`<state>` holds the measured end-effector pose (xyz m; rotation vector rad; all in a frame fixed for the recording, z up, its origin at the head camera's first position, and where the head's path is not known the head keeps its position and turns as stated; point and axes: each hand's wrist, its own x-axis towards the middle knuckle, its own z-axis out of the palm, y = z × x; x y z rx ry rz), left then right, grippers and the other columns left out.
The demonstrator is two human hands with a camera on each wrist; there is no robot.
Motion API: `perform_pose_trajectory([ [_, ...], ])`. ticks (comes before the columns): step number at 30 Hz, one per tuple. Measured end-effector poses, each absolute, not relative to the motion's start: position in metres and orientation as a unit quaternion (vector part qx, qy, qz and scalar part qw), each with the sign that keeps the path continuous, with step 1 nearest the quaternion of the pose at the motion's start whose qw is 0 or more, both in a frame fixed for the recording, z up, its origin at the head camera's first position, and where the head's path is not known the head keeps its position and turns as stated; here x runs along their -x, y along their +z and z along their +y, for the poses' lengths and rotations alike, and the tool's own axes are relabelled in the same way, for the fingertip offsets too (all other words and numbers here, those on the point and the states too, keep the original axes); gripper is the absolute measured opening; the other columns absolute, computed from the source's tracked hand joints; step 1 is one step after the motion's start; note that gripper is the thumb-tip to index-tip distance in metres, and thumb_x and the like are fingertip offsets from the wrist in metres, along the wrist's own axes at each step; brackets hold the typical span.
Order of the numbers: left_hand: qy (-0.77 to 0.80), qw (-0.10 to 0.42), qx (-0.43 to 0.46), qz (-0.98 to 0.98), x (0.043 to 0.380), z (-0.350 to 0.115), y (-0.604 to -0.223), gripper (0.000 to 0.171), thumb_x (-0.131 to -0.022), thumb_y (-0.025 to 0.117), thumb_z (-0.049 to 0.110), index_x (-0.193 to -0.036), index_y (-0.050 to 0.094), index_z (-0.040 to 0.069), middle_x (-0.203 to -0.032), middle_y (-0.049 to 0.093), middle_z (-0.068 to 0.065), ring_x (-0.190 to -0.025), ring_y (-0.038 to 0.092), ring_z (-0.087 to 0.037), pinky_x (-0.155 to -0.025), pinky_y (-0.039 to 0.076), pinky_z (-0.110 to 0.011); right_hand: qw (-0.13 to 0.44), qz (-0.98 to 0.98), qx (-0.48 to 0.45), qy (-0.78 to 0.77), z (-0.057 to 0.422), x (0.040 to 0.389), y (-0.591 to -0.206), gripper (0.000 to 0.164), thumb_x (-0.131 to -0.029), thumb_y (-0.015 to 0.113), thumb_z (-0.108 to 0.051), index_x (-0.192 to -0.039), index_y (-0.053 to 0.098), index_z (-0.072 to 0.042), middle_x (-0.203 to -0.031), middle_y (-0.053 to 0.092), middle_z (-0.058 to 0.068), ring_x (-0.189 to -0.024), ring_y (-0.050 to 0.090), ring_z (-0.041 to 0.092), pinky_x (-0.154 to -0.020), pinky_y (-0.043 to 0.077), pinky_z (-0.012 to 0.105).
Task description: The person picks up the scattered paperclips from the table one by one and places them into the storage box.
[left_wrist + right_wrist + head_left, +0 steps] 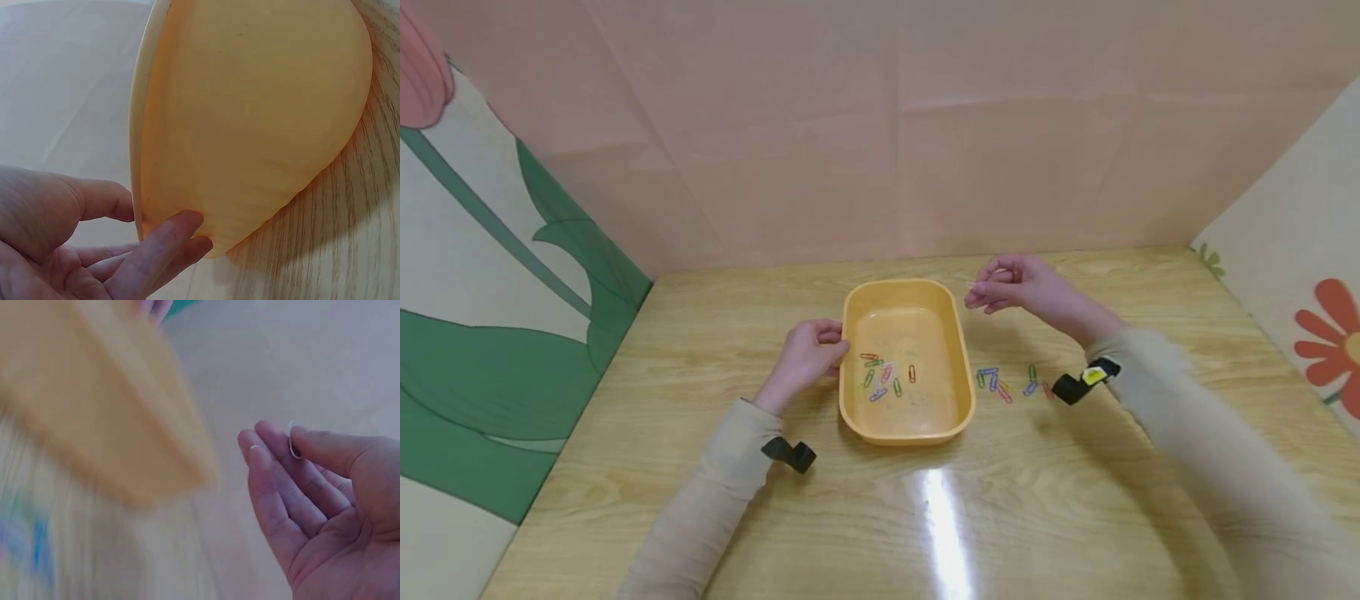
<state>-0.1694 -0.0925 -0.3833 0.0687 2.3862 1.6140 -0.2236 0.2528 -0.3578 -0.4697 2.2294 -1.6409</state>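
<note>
An orange-yellow plastic tray point(907, 439) stands on the table with several coloured paper clips point(886, 375) in it. My left hand point(808, 354) grips its left rim, the thumb over the edge. In the left wrist view, fingers point(165, 247) lie against the tray's outer wall point(250, 125). My right hand point(1015, 285) is raised beside the tray's far right corner. Between thumb and finger it pinches a thin white paper clip point(292, 444), partly hidden. More coloured paper clips point(993, 382) lie on the table right of the tray, below the right hand.
The wooden table point(700, 333) meets a pink covered wall point(887, 167) at the back. Painted panels with a green leaf point(475, 375) and a red flower point(1330, 333) flank it. Black wrist-camera mounts point(790, 454) stick out from both sleeves.
</note>
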Motion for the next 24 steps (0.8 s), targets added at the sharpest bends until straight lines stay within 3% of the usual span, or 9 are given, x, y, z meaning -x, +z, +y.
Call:
perform_pose_trajectory([
  [7,0.556,0.128,-0.026,0.821,0.169,-0.09,-0.383,0.036,-0.092,0.059,0.004,-0.125,0.054,-0.008,-0.115,0.063,-0.021,-0.089,0.067,-0.03,-0.065,0.06,-0.032,0.242,0.715,0.154,-0.638,0.196,0.225,-0.336,0.038,-0.094,0.06,-0.01,-0.126,0.051,0.01,-0.11,0.066,0.024,-0.106,0.061,0.038,-0.09,0.051,0.049],
  [13,0.553,0.128,-0.028,0.823,0.168,-0.088,-0.382,0.034,-0.092,0.059,0.003,-0.125,0.054,-0.007,-0.115,0.062,-0.022,-0.09,0.067,-0.03,-0.065,0.06,-0.032,0.294,0.708,0.16,-0.622,0.163,0.226,-0.333,0.031,-0.095,0.058,-0.005,-0.121,0.055,0.011,-0.115,0.063,0.026,-0.106,0.062,0.034,-0.088,0.054,0.041],
  [16,0.551,0.127,-0.028,0.824,0.169,-0.088,-0.381,0.034,-0.092,0.059,0.003,-0.124,0.055,-0.007,-0.114,0.063,-0.022,-0.09,0.067,-0.03,-0.065,0.06,-0.032,0.313,0.72,0.166,-0.596,0.151,0.228,-0.336,0.027,-0.094,0.059,-0.003,-0.117,0.059,0.01,-0.114,0.063,0.025,-0.103,0.064,0.033,-0.089,0.053,0.043],
  [24,0.555,0.127,-0.036,0.821,0.169,-0.087,-0.382,0.035,-0.092,0.059,0.002,-0.124,0.054,-0.01,-0.113,0.063,-0.023,-0.088,0.067,-0.031,-0.065,0.061,-0.032,0.329,0.777,0.156,-0.513,0.126,0.228,-0.354,0.023,-0.087,0.067,0.0,-0.108,0.062,0.009,-0.095,0.071,0.018,-0.093,0.067,0.035,-0.083,0.056,0.046],
])
